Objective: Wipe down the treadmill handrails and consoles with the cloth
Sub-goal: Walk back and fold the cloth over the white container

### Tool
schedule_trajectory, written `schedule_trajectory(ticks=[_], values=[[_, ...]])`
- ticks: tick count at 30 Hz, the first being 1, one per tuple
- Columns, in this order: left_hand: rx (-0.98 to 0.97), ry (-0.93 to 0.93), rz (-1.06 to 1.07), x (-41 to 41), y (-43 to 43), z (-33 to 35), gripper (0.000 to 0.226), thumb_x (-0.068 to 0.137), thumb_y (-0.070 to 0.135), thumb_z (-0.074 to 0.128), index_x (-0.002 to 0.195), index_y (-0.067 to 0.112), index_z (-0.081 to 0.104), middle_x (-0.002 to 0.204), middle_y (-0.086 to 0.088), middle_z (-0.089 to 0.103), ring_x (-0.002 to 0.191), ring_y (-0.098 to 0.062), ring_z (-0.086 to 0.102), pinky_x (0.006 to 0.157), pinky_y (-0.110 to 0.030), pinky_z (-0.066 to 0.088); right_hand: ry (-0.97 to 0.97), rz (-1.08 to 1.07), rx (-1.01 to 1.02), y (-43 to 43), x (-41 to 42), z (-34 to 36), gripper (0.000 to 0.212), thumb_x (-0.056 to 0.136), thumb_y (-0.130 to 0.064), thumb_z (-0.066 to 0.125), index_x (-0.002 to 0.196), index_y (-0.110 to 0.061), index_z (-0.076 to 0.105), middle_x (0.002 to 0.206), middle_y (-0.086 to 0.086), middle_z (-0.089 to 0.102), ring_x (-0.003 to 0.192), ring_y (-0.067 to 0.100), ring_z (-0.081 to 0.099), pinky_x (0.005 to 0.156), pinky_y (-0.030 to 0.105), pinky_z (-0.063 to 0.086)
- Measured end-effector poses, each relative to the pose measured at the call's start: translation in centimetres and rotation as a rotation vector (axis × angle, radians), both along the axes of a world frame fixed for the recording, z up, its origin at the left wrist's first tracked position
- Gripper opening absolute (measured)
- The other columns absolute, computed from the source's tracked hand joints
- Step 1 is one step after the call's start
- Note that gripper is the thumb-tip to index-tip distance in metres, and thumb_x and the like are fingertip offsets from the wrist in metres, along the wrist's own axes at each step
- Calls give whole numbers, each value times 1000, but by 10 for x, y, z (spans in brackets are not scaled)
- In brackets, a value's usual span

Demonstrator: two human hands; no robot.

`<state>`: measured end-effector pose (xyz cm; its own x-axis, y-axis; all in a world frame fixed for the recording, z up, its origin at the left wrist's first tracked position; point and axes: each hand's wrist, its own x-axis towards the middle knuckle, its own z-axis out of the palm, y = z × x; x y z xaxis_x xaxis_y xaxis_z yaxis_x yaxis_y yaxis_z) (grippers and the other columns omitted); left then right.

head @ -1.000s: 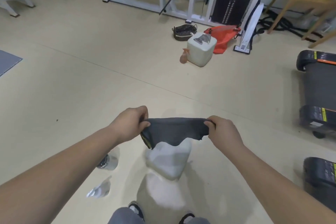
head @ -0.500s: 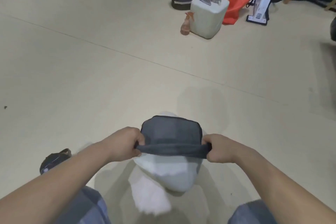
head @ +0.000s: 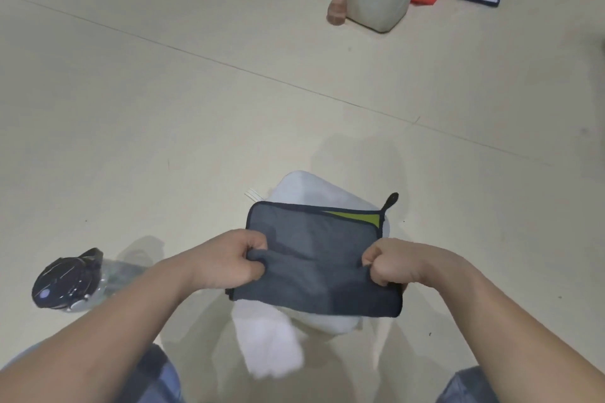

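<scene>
Crosswise, grey cloth (head: 316, 249), long axis left-right, left hand (head: 229, 258) and right hand (head: 397, 263) pinching its ends

Head camera looks steeply down, close over the floor (head: 163, 108).

Your cloth (head: 317, 262) is soft, matt fabric. Under the cloth is a fluffy towel (head: 311, 190). Left of the cloth, a cap (head: 65, 276) of glossy plastic. The floor (head: 163, 91) is smooth and matt.

Dark grey cloth (head: 322, 258) with black stitched edging, folded double, stretched taut and nearly flat at 6 o'clock in view; bunched at its 9 and 3 o'clock edges, lime-green inner face and black hanging loop at its 1 o'clock corner
</scene>
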<state>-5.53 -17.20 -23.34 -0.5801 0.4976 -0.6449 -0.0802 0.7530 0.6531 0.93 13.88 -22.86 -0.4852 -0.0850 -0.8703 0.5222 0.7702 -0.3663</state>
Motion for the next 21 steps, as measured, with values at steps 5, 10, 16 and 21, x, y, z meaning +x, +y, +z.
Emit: schedule_trajectory(ticks=[5, 10, 16, 21], values=[[87, 204, 165, -31, 12, -13, 19, 85, 6, 65, 80, 24, 63, 71, 17, 64, 64, -10, 57, 60, -25, 46, 224, -262, 12, 23, -15, -9, 14, 71, 0, 43, 79, -6, 54, 78, 16, 62, 69, 38, 72, 69, 51, 61], [-217, 405, 348, -43, 19, -30, 38, 89, 40, 71, 120, 23, 60, 110, 3, 70, 98, -19, 65, 80, -31, 49, 434, -265, 223, 32, -20, -27, 42, 91, -17, 59, 133, -21, 54, 127, 4, 60, 104, 21, 64, 82, 33, 48], [-410, 54, 261, -26, 27, -64, 55, 92, 66, 55, 101, 13, 65, 101, -4, 70, 90, -25, 67, 78, -32, 55, 495, -276, 266, 30, -16, -52, 46, 93, -33, 65, 137, -24, 53, 125, 2, 48, 102, 20, 60, 86, 32, 48], [-499, 350, 260, -29, 27, -61, 38, 89, 53, 66, 77, 18, 58, 75, 2, 64, 72, -19, 62, 60, -31, 47, 507, -292, 290, 24, -20, -48, 18, 89, -29, 67, 105, -31, 60, 108, -2, 53, 89, 18, 63, 73, 34, 51]])
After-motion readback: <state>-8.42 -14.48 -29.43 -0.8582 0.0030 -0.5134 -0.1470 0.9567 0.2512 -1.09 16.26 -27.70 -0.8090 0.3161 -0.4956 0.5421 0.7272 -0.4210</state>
